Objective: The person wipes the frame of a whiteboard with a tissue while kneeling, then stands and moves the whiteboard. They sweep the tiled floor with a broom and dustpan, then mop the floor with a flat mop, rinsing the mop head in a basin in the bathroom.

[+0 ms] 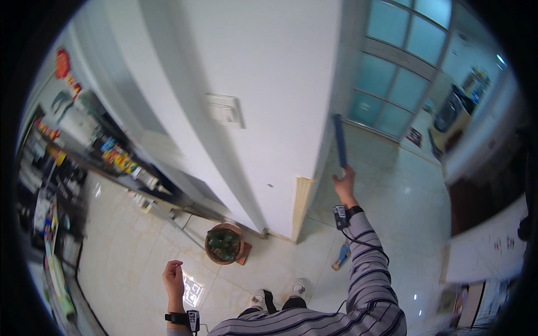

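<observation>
My right hand (345, 182) reaches forward on the right and grips the lower end of a long, narrow, dark blue bar (341, 141). The bar points up and away, beside the corner edge of the white wall (280, 84); whether it touches the wall I cannot tell. What kind of tool it is does not show. My left hand (174, 278) hangs low on the left above the tiled floor, its fingers loosely curled, with nothing seen in it. The nearest thing to it is a potted plant (224, 245) in a brown pot at the wall's foot.
A light switch (225, 111) sits on the wall. A yellowish strip (301, 204) runs along the wall's lower corner. A small blue figure (341, 256) lies on the floor by my right arm. Frosted glass doors (395, 67) stand at the back right. Cluttered shelves (120, 159) line the left.
</observation>
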